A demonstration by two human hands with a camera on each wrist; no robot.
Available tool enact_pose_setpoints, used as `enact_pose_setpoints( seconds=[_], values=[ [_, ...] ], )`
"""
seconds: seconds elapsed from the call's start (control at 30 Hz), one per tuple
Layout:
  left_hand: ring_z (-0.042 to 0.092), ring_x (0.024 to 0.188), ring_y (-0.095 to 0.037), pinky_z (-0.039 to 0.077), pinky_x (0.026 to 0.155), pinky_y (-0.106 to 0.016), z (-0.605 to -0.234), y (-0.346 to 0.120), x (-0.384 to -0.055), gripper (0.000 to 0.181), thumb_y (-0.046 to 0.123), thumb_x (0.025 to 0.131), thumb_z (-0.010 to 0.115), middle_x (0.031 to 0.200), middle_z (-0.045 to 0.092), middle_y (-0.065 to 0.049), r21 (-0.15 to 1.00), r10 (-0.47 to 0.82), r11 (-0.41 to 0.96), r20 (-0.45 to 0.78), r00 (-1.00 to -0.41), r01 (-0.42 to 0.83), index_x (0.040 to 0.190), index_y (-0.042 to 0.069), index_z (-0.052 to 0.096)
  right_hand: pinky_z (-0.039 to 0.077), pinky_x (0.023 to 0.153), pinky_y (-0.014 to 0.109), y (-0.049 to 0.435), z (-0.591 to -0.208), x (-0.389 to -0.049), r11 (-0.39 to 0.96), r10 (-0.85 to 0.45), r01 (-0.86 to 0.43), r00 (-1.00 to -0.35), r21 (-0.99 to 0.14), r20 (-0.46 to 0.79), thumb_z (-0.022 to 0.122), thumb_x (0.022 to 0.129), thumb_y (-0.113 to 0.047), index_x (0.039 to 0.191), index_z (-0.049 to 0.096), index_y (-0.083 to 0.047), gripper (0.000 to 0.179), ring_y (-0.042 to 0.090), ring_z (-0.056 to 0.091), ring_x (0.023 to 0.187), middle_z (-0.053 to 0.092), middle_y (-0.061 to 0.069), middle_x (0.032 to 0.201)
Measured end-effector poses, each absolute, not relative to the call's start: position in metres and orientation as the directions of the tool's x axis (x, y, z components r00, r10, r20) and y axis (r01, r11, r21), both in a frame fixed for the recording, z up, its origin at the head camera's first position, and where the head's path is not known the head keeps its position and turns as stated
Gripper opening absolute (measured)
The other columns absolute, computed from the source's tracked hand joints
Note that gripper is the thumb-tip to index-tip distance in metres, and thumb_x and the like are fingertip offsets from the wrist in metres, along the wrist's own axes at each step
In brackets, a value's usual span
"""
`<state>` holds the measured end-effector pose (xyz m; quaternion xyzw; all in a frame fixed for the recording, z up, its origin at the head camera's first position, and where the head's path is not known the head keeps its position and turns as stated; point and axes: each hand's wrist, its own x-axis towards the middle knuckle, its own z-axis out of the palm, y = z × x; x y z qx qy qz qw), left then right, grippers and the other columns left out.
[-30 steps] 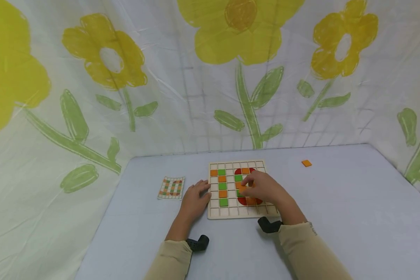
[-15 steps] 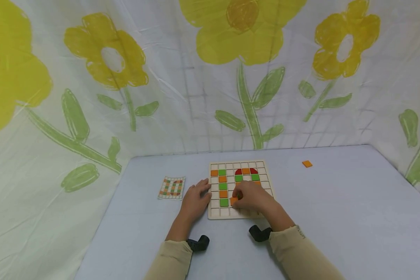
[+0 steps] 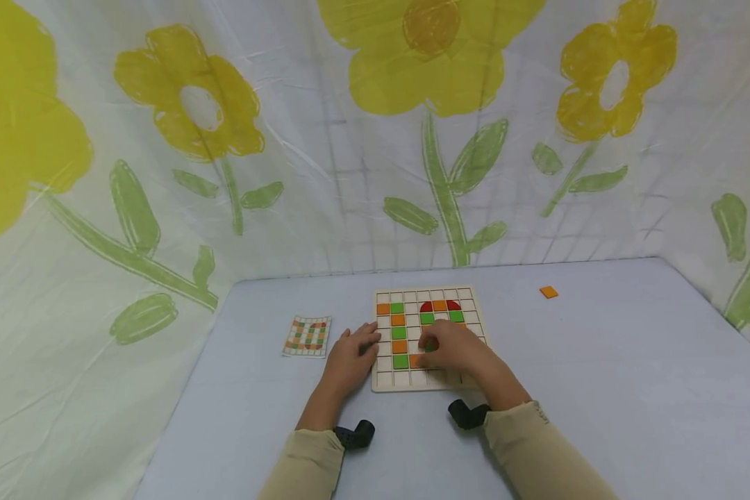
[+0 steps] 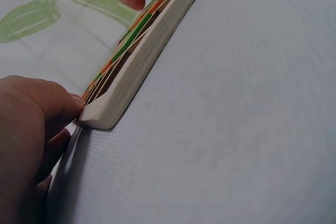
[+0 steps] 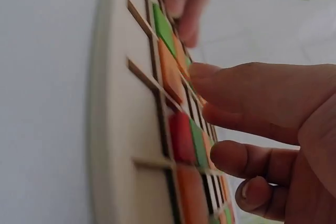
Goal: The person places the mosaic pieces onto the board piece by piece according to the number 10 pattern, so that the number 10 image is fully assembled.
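A pale wooden grid board [image 3: 401, 380] lies on the table with orange, green and red pieces in its cells. My left hand [image 3: 351, 355] rests at its left side, fingertips on the edge; in the left wrist view the thumb [image 4: 65, 103] touches the board's corner. Over the lower middle, my right hand [image 3: 459, 347] is bent above an orange tile [image 3: 414, 361]. That tile sits right of a green tile [image 3: 401, 362]. From the right wrist view, the fingers [image 5: 231, 90] are just off the orange tile [image 5: 169, 72] and pinch nothing. The hand hides several cells.
A small patterned card [image 3: 306, 337] lies left of the board. One loose orange tile [image 3: 548, 292] is at the back right of the table [image 3: 600, 361]. Behind stands a white curtain [image 3: 312, 208] with printed yellow flowers.
My right hand carried the orange tile left and down across the board to the cell beside the bottom green tile, and its fingers have come off it. The left hand stays at the edge.
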<state>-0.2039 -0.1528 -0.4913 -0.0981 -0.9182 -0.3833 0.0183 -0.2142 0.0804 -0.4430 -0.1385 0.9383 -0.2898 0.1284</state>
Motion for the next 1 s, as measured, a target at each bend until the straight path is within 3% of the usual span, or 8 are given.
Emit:
enact_pose_setpoints(
  seconds=[0.17,0.37,0.5,0.63,0.83,1.0],
  values=[
    [0.045,0.139,-0.016,0.019,0.125,-0.041,-0.493,-0.152,-0.205,0.029,0.019,0.096,0.062,0.144,0.054,0.005,0.699,0.165,0.687,0.118,-0.979,0.200,0.124,0.012,0.070,0.051,0.071,0.034,0.123,-0.442,-0.230,0.776,-0.225,-0.096,-0.966,-0.623,-0.131,0.073,0.087,-0.032,0.108,0.072,-0.014,0.027,0.021,0.055,0.088,0.064,0.004,0.099],
    [0.045,0.139,-0.016,0.019,0.125,-0.041,-0.493,-0.152,-0.205,0.029,0.019,0.096,0.062,0.144,0.055,0.006,0.702,0.158,0.686,0.115,-0.981,0.193,0.124,0.012,0.070,0.051,0.088,0.052,0.195,-0.449,-0.240,0.752,0.031,0.053,-0.999,-0.657,-0.045,0.061,0.096,-0.035,0.130,0.060,-0.005,0.046,0.041,0.053,0.113,0.052,0.023,0.135],
    [0.045,0.139,-0.016,0.019,0.125,-0.041,-0.492,-0.153,-0.204,0.029,0.019,0.096,0.062,0.144,0.055,0.005,0.708,0.158,0.678,0.120,-0.980,0.196,0.124,0.012,0.070,0.041,0.103,0.060,0.230,-0.459,-0.242,0.693,0.183,0.159,-0.982,-0.703,-0.042,0.059,0.097,-0.032,0.140,0.050,0.000,0.054,0.049,0.040,0.131,0.036,0.030,0.148],
    [0.046,0.139,-0.017,0.020,0.125,-0.042,-0.493,-0.155,-0.204,0.029,0.018,0.096,0.062,0.144,0.055,0.004,0.708,0.164,0.675,0.131,-0.978,0.208,0.123,0.011,0.070,0.025,0.117,0.061,0.244,-0.466,-0.246,0.652,0.224,0.192,-0.973,-0.734,-0.056,0.062,0.095,-0.025,0.145,0.040,0.005,0.063,0.050,0.021,0.143,0.027,0.033,0.153],
    [0.045,0.139,-0.017,0.019,0.125,-0.041,-0.492,-0.153,-0.203,0.029,0.018,0.096,0.062,0.144,0.055,0.004,0.709,0.167,0.675,0.123,-0.978,0.204,0.124,0.012,0.069,0.021,0.117,0.064,0.255,-0.464,-0.254,0.669,0.220,0.265,-0.963,-0.694,-0.156,0.061,0.094,-0.030,0.151,0.021,0.009,0.080,0.054,0.016,0.143,0.014,0.039,0.154],
    [0.046,0.139,-0.017,0.020,0.125,-0.041,-0.492,-0.152,-0.203,0.029,0.018,0.096,0.063,0.144,0.055,0.005,0.714,0.162,0.672,0.117,-0.980,0.196,0.124,0.012,0.069,0.034,0.108,0.066,0.268,-0.462,-0.264,0.716,0.225,0.338,-0.940,-0.611,-0.256,0.053,0.096,-0.041,0.154,0.008,0.007,0.087,0.057,0.034,0.127,0.009,0.044,0.148]
  ],
)
